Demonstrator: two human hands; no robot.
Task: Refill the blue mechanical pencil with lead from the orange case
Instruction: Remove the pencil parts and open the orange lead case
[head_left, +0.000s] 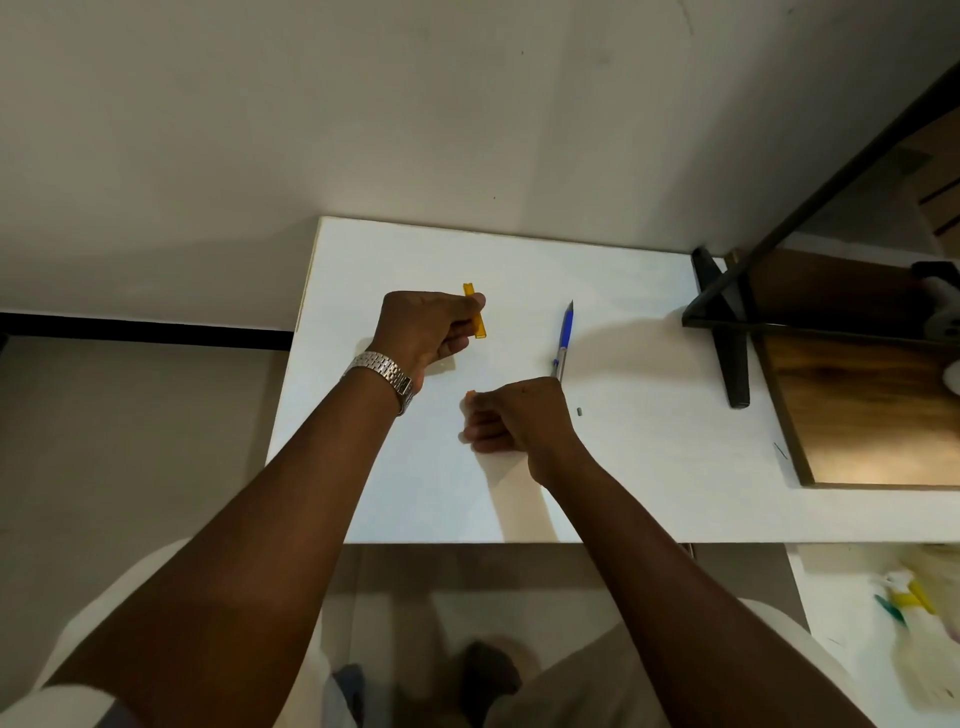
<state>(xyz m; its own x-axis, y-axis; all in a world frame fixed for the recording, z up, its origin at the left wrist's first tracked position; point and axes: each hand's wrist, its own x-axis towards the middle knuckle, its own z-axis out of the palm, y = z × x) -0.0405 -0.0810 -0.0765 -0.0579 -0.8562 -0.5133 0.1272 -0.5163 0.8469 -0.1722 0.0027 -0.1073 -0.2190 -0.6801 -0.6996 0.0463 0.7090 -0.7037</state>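
My left hand (428, 327) is closed around the orange lead case (477, 312), held upright a little above the white table (623, 467). My right hand (514, 415) is curled nearer to me, and a small orange piece (470, 395) shows at its fingertips; it looks like the case's cap. The blue mechanical pencil (563, 338) lies on the table just beyond my right hand, tip pointing away from me. A tiny dark piece (579, 411) lies on the table to the right of my right hand.
A black metal frame (727, 322) and a wooden board (872, 415) take up the table's right side. A thin dark stick (780, 451) lies by the board. The wall stands behind the table; the table's left edge drops to the floor.
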